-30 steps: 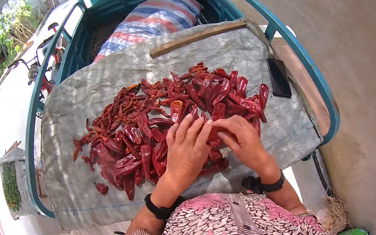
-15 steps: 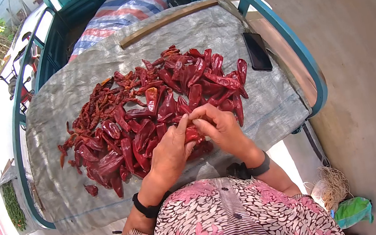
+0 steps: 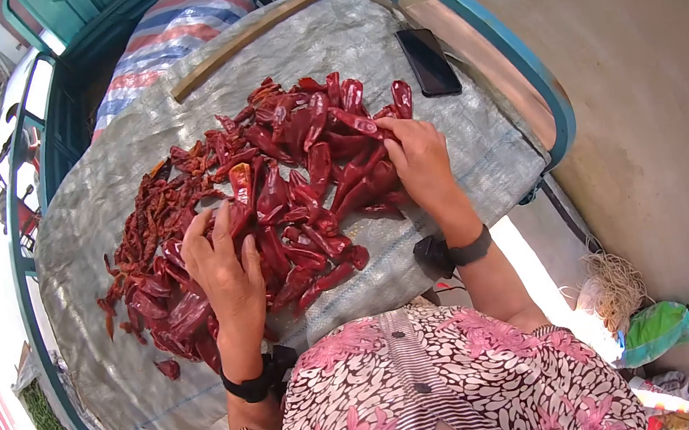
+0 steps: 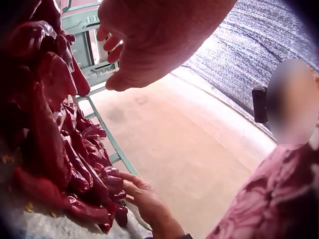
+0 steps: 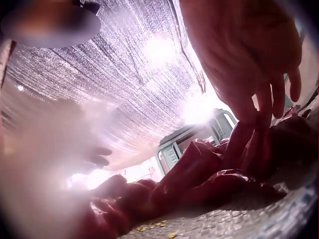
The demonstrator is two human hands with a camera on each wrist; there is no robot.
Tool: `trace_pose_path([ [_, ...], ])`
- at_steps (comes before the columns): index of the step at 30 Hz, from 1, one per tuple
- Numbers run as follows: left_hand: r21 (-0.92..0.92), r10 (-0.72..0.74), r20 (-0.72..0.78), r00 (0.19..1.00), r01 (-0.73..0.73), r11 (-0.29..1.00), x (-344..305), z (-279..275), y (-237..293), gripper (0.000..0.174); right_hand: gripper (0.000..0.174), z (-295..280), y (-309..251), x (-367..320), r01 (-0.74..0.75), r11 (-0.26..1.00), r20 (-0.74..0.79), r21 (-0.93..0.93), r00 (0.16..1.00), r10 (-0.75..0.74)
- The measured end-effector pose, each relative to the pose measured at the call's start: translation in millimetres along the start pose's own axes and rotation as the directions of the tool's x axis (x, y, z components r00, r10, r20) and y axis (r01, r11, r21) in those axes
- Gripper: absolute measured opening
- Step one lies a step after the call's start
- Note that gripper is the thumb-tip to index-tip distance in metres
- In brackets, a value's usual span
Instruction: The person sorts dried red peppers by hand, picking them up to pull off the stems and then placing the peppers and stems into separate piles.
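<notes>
A broad heap of dried red chili peppers (image 3: 301, 176) lies on a grey woven sheet (image 3: 390, 262). Over the left side of the heap is my left hand (image 3: 226, 277), its fingers spread and loosely bent with nothing between them. My right hand (image 3: 424, 169) is at the heap's right edge. In the right wrist view its fingers (image 5: 261, 112) reach down, fairly straight, onto the peppers (image 5: 194, 174). Larger glossy pods lie near both hands, while smaller shrivelled ones (image 3: 147, 217) gather at the far left.
A black phone (image 3: 429, 62) lies on the sheet at the right, and a wooden strip (image 3: 257, 35) along the far edge. Teal cart rails (image 3: 479, 12) run along both sides. A striped bag (image 3: 182, 27) sits in the cart bed. Pale seeds (image 5: 172, 235) dot the sheet.
My hands were together at the middle of the heap, fingers on a pepper; now they are apart, left hand to the left, right hand up to the right edge. The head view has shifted.
</notes>
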State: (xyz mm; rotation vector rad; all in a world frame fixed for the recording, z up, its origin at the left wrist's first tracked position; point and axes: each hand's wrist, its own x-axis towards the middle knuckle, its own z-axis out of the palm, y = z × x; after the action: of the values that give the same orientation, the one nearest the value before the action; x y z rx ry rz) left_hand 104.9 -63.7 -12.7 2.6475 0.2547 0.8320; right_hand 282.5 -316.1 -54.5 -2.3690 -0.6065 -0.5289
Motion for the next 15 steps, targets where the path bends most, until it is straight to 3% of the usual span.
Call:
trace_pose_path([
  [3, -0.052, 0.036, 0.031, 0.999, -0.034, 0.998, -1.0, -0.3, 10.1, 0.049, 0.027, -10.6, -13.2, 2.5, -0.009, 0.997, -0.174, 0.075, 0.985, 0.022],
  [5, -0.107, 0.073, 0.057, 0.996, -0.066, 0.992, 0.7, -1.7, 17.6, 0.048, 0.022, -27.5, -33.2, 1.1, -0.02, 0.97, -0.148, 0.243, 0.987, 0.058],
  [9, -0.051, 0.227, 0.127, 0.966, -0.222, 0.974, 2.5, 2.1, 35.0, 0.06, 0.018, -34.5, -61.4, -11.1, 0.025, 0.852, 0.069, 0.523, 0.995, -0.071],
  [12, -0.041, 0.328, 0.217, 0.919, -0.327, 0.944, 1.1, 10.7, 39.8, 0.068, 0.013, -30.2, -78.9, -22.7, 0.026, 0.768, 0.224, 0.64, 0.95, -0.219],
  [15, -0.24, 0.297, 0.272, 0.915, -0.234, 0.942, -11.0, 27.8, 32.9, 0.069, 0.015, -16.9, -82.3, -35.9, -0.043, 0.684, 0.324, 0.728, 0.901, -0.288],
])
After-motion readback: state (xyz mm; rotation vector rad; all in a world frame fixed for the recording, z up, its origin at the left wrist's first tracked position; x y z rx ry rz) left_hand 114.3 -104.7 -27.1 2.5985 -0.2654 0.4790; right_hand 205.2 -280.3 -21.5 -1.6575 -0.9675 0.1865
